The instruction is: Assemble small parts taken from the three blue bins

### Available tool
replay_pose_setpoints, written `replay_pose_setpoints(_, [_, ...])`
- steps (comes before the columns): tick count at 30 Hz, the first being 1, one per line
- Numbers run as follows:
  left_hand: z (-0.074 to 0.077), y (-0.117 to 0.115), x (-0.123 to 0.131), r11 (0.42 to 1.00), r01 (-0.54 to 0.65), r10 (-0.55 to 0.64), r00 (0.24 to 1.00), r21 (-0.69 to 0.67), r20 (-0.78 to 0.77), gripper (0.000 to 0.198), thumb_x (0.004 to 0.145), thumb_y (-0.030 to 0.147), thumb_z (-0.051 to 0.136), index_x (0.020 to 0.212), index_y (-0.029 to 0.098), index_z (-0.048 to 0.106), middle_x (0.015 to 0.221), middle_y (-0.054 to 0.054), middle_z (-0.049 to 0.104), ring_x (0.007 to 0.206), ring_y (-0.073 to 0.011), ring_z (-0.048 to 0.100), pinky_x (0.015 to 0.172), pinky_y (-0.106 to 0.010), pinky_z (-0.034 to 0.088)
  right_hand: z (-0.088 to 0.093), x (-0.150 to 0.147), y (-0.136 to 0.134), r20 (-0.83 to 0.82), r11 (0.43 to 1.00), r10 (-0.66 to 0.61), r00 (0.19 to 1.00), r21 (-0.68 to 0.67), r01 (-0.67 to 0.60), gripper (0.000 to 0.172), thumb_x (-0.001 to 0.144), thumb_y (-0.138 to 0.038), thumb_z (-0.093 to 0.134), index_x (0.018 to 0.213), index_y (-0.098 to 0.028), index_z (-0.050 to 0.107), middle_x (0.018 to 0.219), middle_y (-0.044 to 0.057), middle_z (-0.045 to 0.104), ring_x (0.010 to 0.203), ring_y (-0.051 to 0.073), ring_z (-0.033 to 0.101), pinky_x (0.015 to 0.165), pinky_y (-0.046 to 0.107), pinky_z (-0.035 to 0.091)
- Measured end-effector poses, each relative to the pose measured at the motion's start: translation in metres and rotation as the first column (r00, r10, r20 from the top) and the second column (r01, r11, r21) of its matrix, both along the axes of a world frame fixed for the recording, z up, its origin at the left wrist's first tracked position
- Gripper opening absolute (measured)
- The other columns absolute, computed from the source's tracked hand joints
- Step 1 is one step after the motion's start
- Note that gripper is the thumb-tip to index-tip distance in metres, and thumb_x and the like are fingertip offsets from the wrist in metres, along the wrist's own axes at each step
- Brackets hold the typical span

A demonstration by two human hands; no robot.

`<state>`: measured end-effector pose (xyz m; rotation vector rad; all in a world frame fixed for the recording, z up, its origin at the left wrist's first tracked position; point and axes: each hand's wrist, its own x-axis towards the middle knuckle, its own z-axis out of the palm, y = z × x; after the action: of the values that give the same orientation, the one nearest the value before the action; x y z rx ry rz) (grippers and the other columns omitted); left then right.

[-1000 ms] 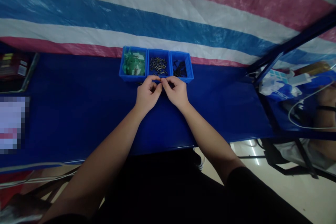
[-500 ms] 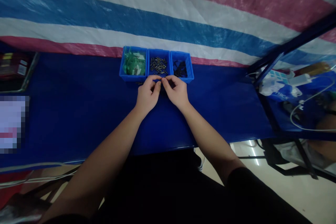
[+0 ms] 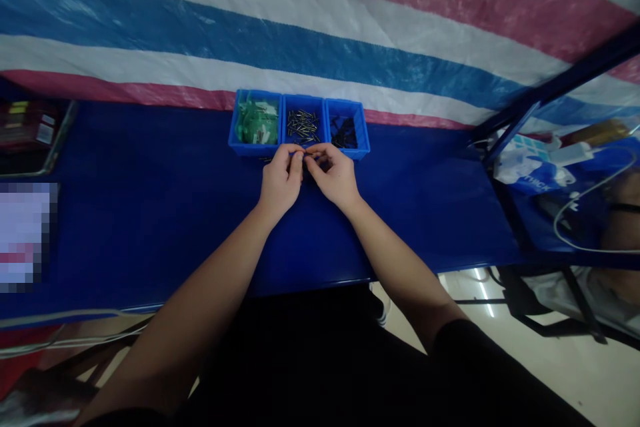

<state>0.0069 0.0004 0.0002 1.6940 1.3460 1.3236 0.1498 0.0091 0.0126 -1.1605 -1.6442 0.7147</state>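
Note:
Three blue plastic bins stand in a row at the back of the table. The left bin [image 3: 255,147] holds green pieces in clear bags, the middle bin [image 3: 303,103] holds several small metal pins, and the right bin [image 3: 345,107] holds small black parts. My left hand [image 3: 281,180] and my right hand [image 3: 334,177] meet just in front of the middle bin. Their fingertips pinch a tiny thin part [image 3: 311,155], mostly hidden by my fingers. A small dark piece [image 3: 265,159] lies by the left bin's front wall.
The dark blue tabletop [image 3: 415,213] runs left and right, backed by a striped tarp [image 3: 280,33]. A dark tray [image 3: 30,137] and a pixelated sheet [image 3: 23,237] lie at the left. A blue metal frame [image 3: 510,137], plastic bag and white cable are at the right.
My fingertips have drawn closer together over the tiny part, and my left thumb and fingers now close on it. The bins have not visibly moved.

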Motion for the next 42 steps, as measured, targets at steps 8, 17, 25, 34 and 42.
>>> replay_pose_setpoints(8, [0.0001,-0.0003,0.0000,1.000,-0.016,0.016,1.000,-0.017,0.006,0.029,0.100,0.046,0.043,0.102,0.022,0.058,0.059,0.004,0.056,0.051,-0.0097,0.056,0.056,-0.023,0.044,0.0019,-0.0013,-0.0021,0.025,1.000,0.005,1.000,0.010,-0.005,0.019,0.092,-0.034,0.059,0.100,-0.019,0.066,0.091,0.003,0.069,0.076,0.012,0.060,0.072,0.028,0.050])
replay_pose_setpoints(17, [0.0012,-0.0010,-0.0004,1.000,-0.020,0.020,1.000,-0.017,-0.011,0.029,0.100,0.048,0.043,0.101,0.022,0.058,0.058,0.005,0.055,0.051,-0.0102,0.056,0.057,-0.024,0.044,0.0029,-0.0022,-0.0028,0.018,0.999,0.023,1.000,0.022,-0.023,0.024,0.095,-0.041,0.055,0.098,-0.019,0.063,0.090,0.003,0.068,0.078,0.013,0.060,0.074,0.029,0.050])
replay_pose_setpoints(25, [-0.0002,-0.0012,-0.0006,0.999,-0.027,0.027,1.000,-0.025,-0.014,0.029,0.099,0.048,0.045,0.107,0.023,0.057,0.065,0.003,0.060,0.056,-0.0110,0.059,0.059,-0.024,0.046,0.0063,-0.0008,-0.0033,0.035,1.000,-0.001,0.999,0.008,0.001,0.034,0.098,-0.048,0.049,0.090,-0.019,0.064,0.083,0.002,0.065,0.074,0.013,0.057,0.074,0.029,0.046])
replay_pose_setpoints(34, [0.0057,-0.0047,0.0010,0.999,0.011,-0.011,1.000,-0.035,-0.003,0.031,0.099,0.048,0.045,0.116,0.025,0.057,0.061,0.004,0.060,0.054,-0.0114,0.059,0.060,-0.025,0.048,0.0063,-0.0002,-0.0034,0.036,1.000,0.011,0.999,-0.008,-0.011,0.037,0.099,-0.049,0.047,0.088,-0.019,0.066,0.082,0.002,0.066,0.077,0.013,0.058,0.076,0.029,0.046])
replay_pose_setpoints(42, [0.0032,-0.0030,0.0006,1.000,-0.014,0.014,1.000,-0.027,-0.027,0.027,0.099,0.046,0.045,0.109,0.024,0.058,0.062,0.004,0.060,0.054,-0.0111,0.058,0.059,-0.025,0.046,0.0067,-0.0011,-0.0035,0.051,1.000,-0.008,0.999,0.006,0.008,0.038,0.098,-0.051,0.047,0.086,-0.019,0.064,0.077,0.001,0.062,0.072,0.013,0.055,0.070,0.030,0.044])
